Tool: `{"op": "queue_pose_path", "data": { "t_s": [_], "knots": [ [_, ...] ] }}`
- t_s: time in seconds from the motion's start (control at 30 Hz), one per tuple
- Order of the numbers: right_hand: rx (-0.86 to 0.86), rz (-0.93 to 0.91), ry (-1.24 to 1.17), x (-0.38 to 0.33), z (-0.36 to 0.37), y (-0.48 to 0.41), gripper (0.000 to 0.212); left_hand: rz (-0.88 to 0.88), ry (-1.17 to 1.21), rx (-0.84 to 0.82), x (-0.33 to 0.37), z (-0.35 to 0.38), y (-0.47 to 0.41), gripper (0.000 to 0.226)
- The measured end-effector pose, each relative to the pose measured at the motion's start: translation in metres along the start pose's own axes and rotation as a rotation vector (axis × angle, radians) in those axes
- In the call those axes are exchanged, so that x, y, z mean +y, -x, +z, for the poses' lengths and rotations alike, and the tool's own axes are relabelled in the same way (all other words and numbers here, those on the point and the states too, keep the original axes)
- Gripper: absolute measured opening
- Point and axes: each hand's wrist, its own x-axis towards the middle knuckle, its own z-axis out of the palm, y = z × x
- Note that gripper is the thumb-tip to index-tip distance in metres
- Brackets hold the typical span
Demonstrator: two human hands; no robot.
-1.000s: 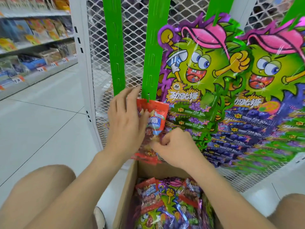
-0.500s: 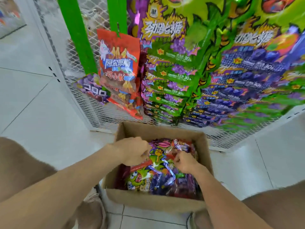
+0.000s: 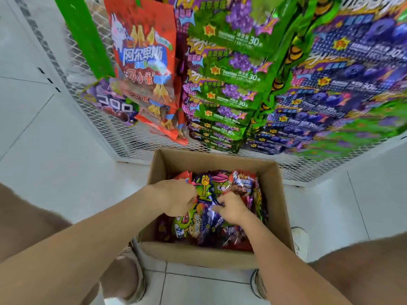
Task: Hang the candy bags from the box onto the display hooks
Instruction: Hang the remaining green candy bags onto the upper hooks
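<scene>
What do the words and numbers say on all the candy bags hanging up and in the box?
"阿尔卑斯" on the hanging red bag.
"コロロ" on the purple bag.
"30" on the green bags and on the blue bags.
The other print on these, and everything on the loose bags in the box, is too blurred to read.

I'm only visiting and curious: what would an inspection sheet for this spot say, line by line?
Surface: white tiled floor; the cardboard box stands on it.
Job's things: box full of candy bags; red bag and green bags hang on the white mesh rack.
Clutter: nothing seen.
Grips: left hand and right hand both among the box's bags; hold unclear.
Cables: nothing seen.
Surroundings: green strip on the rack.
</scene>
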Motion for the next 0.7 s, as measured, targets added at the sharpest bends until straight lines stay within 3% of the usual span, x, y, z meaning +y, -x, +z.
{"op": "queue_pose_path", "data": {
  "t_s": [0.1, 0.13, 0.2, 0.3, 0.37, 0.43, 0.53, 0.63, 0.7],
  "knots": [
    [0.088, -0.064, -0.061, -0.017, -0.038, 0.012, 0.030, -0.010, 0.050, 0.000, 0.001, -0.009, 0.006, 0.026],
    [0.121, -0.069, -0.051, -0.021, -0.051, 0.018, 0.031, -0.023, 0.059, 0.024, 0.002, -0.011, 0.007, 0.027],
    [0.151, -0.120, 0.086, -0.034, -0.079, 0.035, 0.032, -0.068, 0.073, 0.060, 0.005, -0.016, 0.013, 0.032],
    [0.127, -0.229, 0.398, -0.055, -0.120, 0.066, 0.004, -0.138, 0.121, 0.156, 0.013, -0.027, 0.027, 0.063],
    [0.124, -0.278, 0.474, -0.064, -0.142, 0.084, 0.012, -0.166, 0.213, 0.220, 0.017, -0.036, 0.035, 0.084],
    [0.120, -0.338, 0.419, -0.069, -0.164, 0.099, 0.014, -0.162, 0.313, 0.298, 0.016, -0.046, 0.044, 0.090],
    [0.083, -0.442, 0.254, -0.081, -0.193, 0.129, 0.026, -0.108, 0.624, 0.510, 0.011, -0.062, 0.056, 0.079],
    [0.013, -0.515, 0.032, -0.088, -0.208, 0.164, 0.026, -0.010, 0.897, 0.800, 0.007, -0.081, 0.072, 0.027],
    [0.030, -0.513, -0.082, -0.090, -0.212, 0.182, 0.026, 0.045, 0.951, 0.857, 0.010, -0.096, 0.088, 0.039]
  ]
}}
